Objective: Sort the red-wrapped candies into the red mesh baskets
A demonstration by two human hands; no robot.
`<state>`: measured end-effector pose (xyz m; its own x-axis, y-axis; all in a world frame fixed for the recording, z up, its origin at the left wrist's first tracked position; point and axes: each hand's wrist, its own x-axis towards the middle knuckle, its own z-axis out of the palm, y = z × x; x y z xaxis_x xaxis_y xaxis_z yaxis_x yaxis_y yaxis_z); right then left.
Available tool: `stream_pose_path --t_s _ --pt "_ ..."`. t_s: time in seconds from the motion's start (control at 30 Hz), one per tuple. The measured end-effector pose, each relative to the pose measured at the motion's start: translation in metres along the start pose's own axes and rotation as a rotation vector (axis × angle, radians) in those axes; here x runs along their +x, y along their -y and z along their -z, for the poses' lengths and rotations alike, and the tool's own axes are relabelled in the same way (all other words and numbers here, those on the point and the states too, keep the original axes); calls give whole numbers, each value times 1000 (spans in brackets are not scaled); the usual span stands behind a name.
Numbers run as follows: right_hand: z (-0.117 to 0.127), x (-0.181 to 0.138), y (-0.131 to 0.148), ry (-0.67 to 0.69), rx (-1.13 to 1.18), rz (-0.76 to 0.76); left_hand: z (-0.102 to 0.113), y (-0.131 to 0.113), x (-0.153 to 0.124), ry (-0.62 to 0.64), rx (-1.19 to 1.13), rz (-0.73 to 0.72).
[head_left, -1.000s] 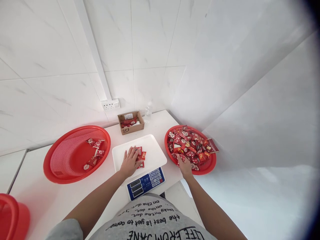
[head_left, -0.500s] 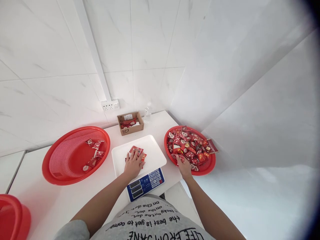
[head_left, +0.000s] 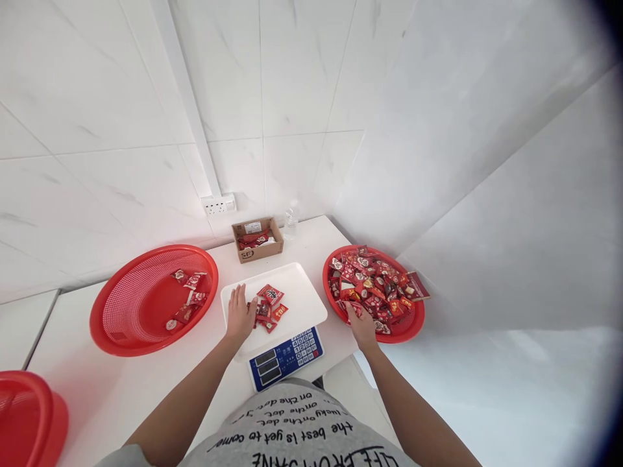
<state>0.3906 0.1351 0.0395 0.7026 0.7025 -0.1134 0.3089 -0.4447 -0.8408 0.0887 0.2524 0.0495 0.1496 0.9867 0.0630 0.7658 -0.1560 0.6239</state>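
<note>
Several small red packets (head_left: 270,294) lie in a loose cluster on the white tray (head_left: 304,295) of a digital scale (head_left: 286,358). My left hand (head_left: 239,316) is over the tray's left side, fingers stretched out, its thumb beside the nearest packets. At the right stands a red plastic basket (head_left: 413,331) heaped with red packets. My right hand (head_left: 361,323) is at its near left edge, fingers and thumb closed on a red packet (head_left: 351,308); part of that packet is hidden by the hand.
A larger red mesh basket (head_left: 126,311) at the left holds several packets. An open cardboard box (head_left: 260,251) with red packets and a clear bottle (head_left: 291,220) stand near the wall. Another red basket (head_left: 46,415) is at the lower left. A wall socket (head_left: 218,204) is above the table.
My left hand has moved left off the packets on the tray, uncovering them. My right hand stays at the basket's near left edge. The view has shifted slightly.
</note>
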Motion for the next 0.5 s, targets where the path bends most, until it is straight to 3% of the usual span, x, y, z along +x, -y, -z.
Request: stream_pose_path --t_s 0.3,0.5 --pt "4 -4 9 0 -65 -8 13 30 -33 1 111 -36" --pt "1 1 1 0 -68 1 49 58 -38 -109 292 87"
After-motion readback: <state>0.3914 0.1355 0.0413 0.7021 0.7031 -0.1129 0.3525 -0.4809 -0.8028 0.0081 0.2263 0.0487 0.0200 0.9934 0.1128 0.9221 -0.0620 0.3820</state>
